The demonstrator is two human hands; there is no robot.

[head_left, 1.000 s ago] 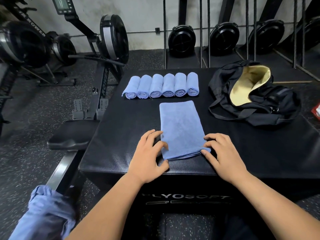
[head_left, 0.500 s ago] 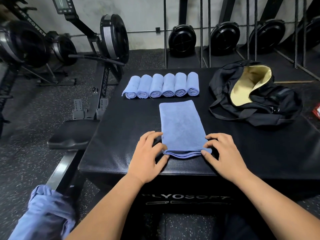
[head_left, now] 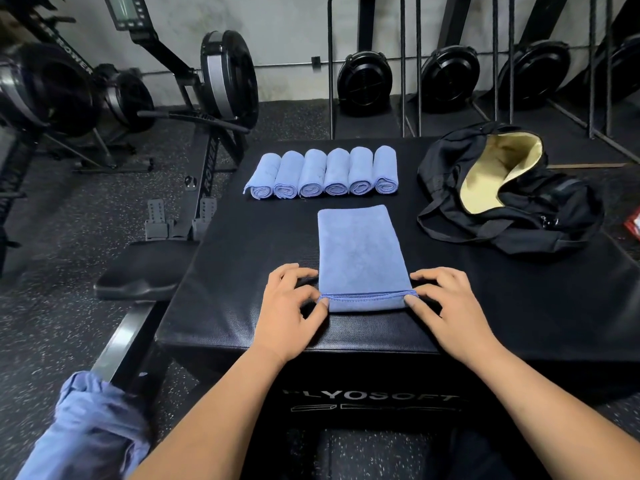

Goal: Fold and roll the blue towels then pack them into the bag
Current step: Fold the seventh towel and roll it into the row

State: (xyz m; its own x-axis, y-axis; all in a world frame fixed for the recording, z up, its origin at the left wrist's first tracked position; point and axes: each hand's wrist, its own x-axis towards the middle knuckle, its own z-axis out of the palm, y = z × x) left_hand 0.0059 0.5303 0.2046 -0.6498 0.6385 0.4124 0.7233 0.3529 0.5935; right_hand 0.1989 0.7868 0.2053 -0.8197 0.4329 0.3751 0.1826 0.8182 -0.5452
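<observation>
A folded blue towel (head_left: 358, 251) lies lengthwise on the black padded box (head_left: 242, 258). Its near end is turned over into a first short roll with the stitched hem on top. My left hand (head_left: 291, 306) pinches the roll's left end and my right hand (head_left: 446, 303) pinches its right end. Several rolled blue towels (head_left: 322, 173) lie side by side in a row at the back of the box. The black bag (head_left: 540, 202) sits at the back right, open, showing its yellow lining.
A heap of loose blue towels (head_left: 90, 424) lies at the lower left, off the box. Rowing machines (head_left: 207, 98) stand to the left and behind. Metal racks with black fans (head_left: 450, 77) line the back wall. A red item (head_left: 634, 225) shows at the right edge.
The towel's near edge has been lifted and turned over away from me, forming the start of a roll. Both hands have shifted slightly forward with it.
</observation>
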